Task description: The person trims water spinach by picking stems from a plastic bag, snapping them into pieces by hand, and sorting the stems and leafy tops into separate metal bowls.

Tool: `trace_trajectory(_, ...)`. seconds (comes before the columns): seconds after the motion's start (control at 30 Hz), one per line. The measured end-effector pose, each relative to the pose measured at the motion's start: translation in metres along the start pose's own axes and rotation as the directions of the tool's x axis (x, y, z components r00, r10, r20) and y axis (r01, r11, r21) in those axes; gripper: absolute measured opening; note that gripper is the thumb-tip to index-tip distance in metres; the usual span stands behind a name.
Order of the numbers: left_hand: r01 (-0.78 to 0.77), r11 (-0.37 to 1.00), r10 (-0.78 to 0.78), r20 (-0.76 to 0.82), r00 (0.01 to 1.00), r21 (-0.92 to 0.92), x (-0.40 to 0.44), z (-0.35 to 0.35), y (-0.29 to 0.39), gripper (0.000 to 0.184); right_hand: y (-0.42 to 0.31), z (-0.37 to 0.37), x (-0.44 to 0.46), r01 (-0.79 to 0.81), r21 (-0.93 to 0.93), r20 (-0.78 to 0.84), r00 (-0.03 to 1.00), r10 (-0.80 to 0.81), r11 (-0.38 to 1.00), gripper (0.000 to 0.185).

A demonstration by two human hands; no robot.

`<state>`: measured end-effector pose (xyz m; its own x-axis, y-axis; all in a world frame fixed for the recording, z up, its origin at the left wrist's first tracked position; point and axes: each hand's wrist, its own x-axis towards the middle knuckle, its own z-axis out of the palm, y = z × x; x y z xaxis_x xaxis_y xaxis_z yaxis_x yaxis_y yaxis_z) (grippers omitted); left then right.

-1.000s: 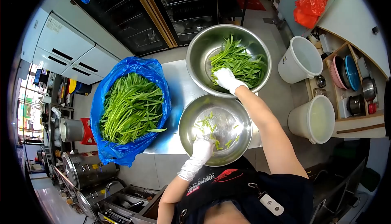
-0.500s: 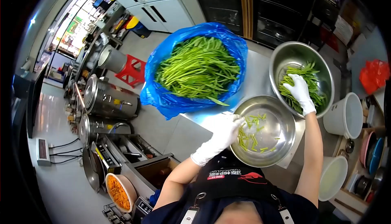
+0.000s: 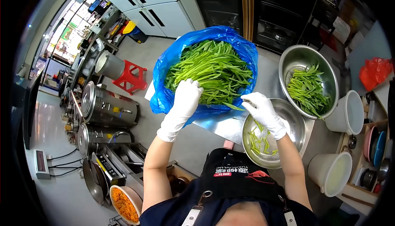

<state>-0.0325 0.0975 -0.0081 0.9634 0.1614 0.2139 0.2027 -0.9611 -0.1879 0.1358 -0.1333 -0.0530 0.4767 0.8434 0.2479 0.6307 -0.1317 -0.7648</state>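
Long green leafy stems [image 3: 214, 69] fill a blue plastic bag [image 3: 249, 53] on the metal table. My left hand [image 3: 188, 95], in a white glove, is closed at the near left part of the stems; what its fingers hold is hidden. My gloved right hand [image 3: 260, 106] hovers at the bag's lower right edge, over the rim of a steel bowl [image 3: 294, 119], fingers curled, their grip unclear. Short cut stem pieces [image 3: 258, 141] lie in that bowl. Behind it to the right, a second steel bowl [image 3: 288, 57] holds more leafy greens [image 3: 306, 87].
Two white buckets [image 3: 354, 113] [image 3: 330, 174] stand at the right by a shelf. A red stool [image 3: 131, 77] and large steel pots [image 3: 109, 104] are at the left. Shredded orange food [image 3: 124, 204] sits in a bowl at the lower left. Fridges and dark cabinets line the back.
My left hand has moved from the near bowl up to the stems in the bag. My right hand has left the greens in the far bowl and moved left. The view has swung left.
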Motion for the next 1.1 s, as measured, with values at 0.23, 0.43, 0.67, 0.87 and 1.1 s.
trace_trajectory(0.23, 0.047, 0.977, -0.066, -0.082, 0.995, -0.209, -0.001, -0.031, -0.017, 0.007, -0.001, 0.001, -0.017, -0.026, 0.023, -0.090, 0.996, 0.028, 0.999, 0.019)
trace_trajectory(0.43, 0.360, 0.571, -0.505, 0.030, 0.863, -0.738, -0.018, -0.056, -0.038, 0.010, -0.013, -0.023, -0.019, -0.067, 0.001, -0.170, 0.983, 0.067, 0.998, 0.018)
trace_trajectory(0.67, 0.406, 0.238, -0.620, 0.184, 0.763, -0.883, -0.031, -0.062, -0.040, 0.014, -0.030, -0.027, -0.015, -0.028, 0.016, -0.238, 0.971, 0.031, 0.999, 0.015)
trace_trajectory(0.87, 0.419, 0.101, -0.529, 0.308, 0.791, -0.902, -0.031, -0.073, -0.022, 0.017, -0.053, -0.021, 0.008, 0.177, -0.108, -0.463, 0.862, -0.207, 0.978, 0.014)
trace_trajectory(1.1, 0.411, 0.110, -0.494, 0.310, 0.813, -0.905, -0.022, -0.063, -0.004, 0.017, -0.061, -0.007, 0.039, 0.277, -0.259, -0.435, 0.822, -0.367, 0.925, 0.017)
